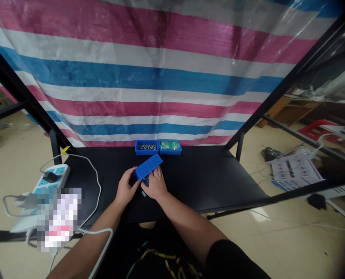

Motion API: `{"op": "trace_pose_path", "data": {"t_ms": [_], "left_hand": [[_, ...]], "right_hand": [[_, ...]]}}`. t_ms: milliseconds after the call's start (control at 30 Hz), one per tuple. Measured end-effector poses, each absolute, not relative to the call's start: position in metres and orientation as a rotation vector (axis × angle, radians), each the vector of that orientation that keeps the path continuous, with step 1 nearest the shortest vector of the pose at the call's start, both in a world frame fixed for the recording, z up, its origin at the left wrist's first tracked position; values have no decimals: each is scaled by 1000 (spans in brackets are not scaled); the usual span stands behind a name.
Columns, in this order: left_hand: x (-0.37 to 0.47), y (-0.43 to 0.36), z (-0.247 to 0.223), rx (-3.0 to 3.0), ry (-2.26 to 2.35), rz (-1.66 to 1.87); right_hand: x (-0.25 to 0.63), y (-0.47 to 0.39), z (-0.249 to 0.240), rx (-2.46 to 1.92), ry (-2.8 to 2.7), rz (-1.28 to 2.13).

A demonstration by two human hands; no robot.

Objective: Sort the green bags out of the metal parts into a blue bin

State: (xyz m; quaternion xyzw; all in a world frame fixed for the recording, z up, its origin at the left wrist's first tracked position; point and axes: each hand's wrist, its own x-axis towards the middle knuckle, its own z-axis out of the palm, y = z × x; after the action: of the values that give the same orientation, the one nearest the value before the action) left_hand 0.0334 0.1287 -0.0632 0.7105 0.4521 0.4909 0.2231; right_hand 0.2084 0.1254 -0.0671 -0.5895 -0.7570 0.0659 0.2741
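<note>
Nearest is a black sleeve (233,261); farther, the left hand (125,188) grips a blue bin (148,167) by its left end, apparently steadying its tilt over the table (204,176). Whether the right hand (156,186), just beside, grasps anything, I cannot tell.

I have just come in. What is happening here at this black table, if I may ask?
Someone's bare left hand touches the left end of a tilted blue bin over the black table. The right hand is at the bin's near side, its grip partly hidden. Farther back stand a bin with small metal pieces and, right beside it, one with green packets.
</note>
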Motion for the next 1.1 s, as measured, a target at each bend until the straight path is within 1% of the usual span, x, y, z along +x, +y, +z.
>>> {"op": "trace_pose_path", "data": {"t_ms": [333, 500, 733, 900, 1033, 1100], "left_hand": [[32, 130, -68, 1919, 1269, 1436], [32, 131, -71, 1780, 1321, 1503], [35, 129, -64, 1531, 1376, 1468], [35, 129, -66, 1470, 1357, 1481], [33, 131, -69, 1446, 1470, 1482], [33, 133, -72, 1358, 1457, 1522]], "right_hand": [[209, 125, -64, -1547, -2076, 170], [209, 123, -63, -1539, -2048, 148], [209, 124, -64, -1562, -2006, 160], [209, 125, -66, -1560, -2034, 157], [210, 124, -63, -1568, -2010, 156], [211, 124, -61, -1578, -1990, 164]]}}
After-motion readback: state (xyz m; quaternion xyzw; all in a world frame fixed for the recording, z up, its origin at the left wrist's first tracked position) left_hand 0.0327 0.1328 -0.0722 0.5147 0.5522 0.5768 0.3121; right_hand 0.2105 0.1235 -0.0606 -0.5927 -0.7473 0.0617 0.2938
